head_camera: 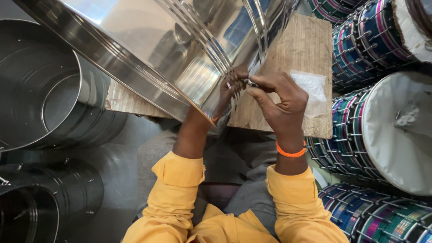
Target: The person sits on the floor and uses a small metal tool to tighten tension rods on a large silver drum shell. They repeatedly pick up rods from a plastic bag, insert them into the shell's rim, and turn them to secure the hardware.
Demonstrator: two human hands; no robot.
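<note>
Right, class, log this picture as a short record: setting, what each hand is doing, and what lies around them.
Setting: wooden board used as a work surface
Left hand: against the rim of a shiny metal drum shell
Right hand: pinching a small metal part at the shell's edge
Wrist: orange band on the right
Nearby: clear plastic bag on the board
Left side: empty metal shells
Right side: finished drums with white heads

A drum-making workshop: bare steel shells [49, 94] stand stacked on the left, finished drums [387, 130] with white skins and coloured bands pile up on the right, around a rough wooden table [301, 49].
</note>
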